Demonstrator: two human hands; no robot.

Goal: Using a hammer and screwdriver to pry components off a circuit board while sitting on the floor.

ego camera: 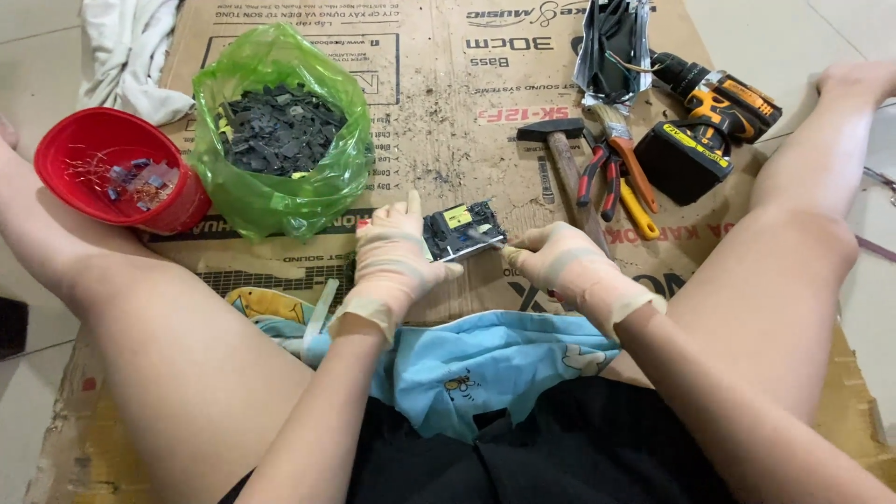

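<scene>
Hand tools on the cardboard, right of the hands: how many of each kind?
Hammer: 1
Pliers, red handles: 1
Paintbrush: 1
Cordless drill, orange and black: 1
Yellow-handled tool, kind unclear: 1
Total: 5

Location: an improvised home floor workstation for dismantling electronics, identified by flattened cardboard (448, 103) laid over pale floor tiles (28, 373), a hammer (560, 149), pliers (607, 173), a cordless drill (709, 112), and a green bag of dark plastic scrap (280, 131).
</scene>
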